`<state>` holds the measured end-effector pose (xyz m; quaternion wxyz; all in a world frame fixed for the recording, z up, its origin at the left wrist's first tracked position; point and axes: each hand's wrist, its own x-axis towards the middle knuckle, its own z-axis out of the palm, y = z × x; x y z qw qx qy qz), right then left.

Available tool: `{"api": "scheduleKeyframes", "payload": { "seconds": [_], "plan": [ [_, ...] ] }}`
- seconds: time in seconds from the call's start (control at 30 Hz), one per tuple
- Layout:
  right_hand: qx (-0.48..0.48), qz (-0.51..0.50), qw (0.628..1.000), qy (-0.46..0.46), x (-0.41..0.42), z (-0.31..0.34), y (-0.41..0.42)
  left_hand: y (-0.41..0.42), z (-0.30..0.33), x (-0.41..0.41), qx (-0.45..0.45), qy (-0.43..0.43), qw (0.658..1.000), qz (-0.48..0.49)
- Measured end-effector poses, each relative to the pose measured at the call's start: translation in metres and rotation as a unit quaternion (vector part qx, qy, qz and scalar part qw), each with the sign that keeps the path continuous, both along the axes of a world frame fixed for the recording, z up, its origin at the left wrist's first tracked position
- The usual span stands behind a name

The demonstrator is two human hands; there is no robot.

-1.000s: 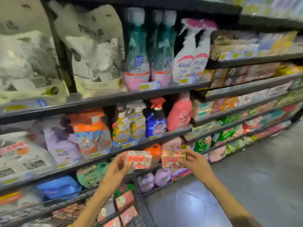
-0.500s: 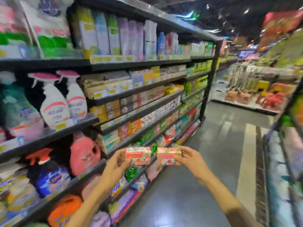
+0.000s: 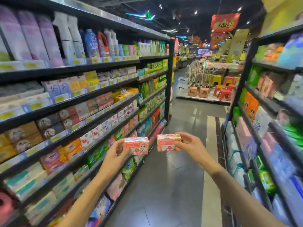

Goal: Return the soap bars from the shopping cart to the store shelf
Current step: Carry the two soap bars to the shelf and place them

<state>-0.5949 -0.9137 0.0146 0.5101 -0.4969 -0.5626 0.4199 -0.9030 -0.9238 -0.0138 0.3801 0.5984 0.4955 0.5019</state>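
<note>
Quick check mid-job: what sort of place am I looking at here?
A supermarket aisle, in the household and toiletries section by the look of it. Long black shelves carry packaged goods with yellow price tags, red banners hang from the ceiling, and each hand holds a boxed soap bar.

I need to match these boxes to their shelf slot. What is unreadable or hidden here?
- Head view: print on left soap box and right soap box is too small and blurred.
- Price tags on the left shelves: motion blur.
- Shopping cart: out of frame.
- Box backs: hidden by left hand and right hand.
</note>
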Motion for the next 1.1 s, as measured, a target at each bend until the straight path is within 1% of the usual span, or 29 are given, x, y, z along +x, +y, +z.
{"api": "scheduleKeyframes", "payload": {
  "seconds": [0.17,0.33,0.5,0.63,0.9,1.0,1.1],
  "plan": [
    [0.002,-0.010,1.000,-0.008,0.039,-0.001,0.077,0.091,-0.005,0.043,-0.005,-0.013,1.000,-0.015],
    [0.000,-0.020,1.000,-0.023,0.070,-0.001,0.180,0.206,-0.004,0.075,-0.012,-0.015,1.000,-0.008],
    [0.009,-0.033,0.999,-0.036,0.097,0.013,0.284,0.321,0.005,0.097,-0.016,0.006,1.000,-0.004],
    [0.013,-0.027,0.999,-0.045,0.109,0.020,0.364,0.389,0.008,0.108,-0.023,0.021,0.999,0.011],
    [0.024,0.088,0.995,-0.047,0.086,0.004,0.537,0.482,0.003,0.085,-0.023,0.030,0.992,0.123],
    [0.036,0.154,0.986,-0.054,0.060,0.001,0.598,0.505,0.003,0.068,-0.010,0.038,0.981,0.189],
    [0.038,0.216,0.973,-0.069,0.033,0.007,0.650,0.519,0.008,0.054,-0.016,0.031,0.964,0.265]
  ]
}}
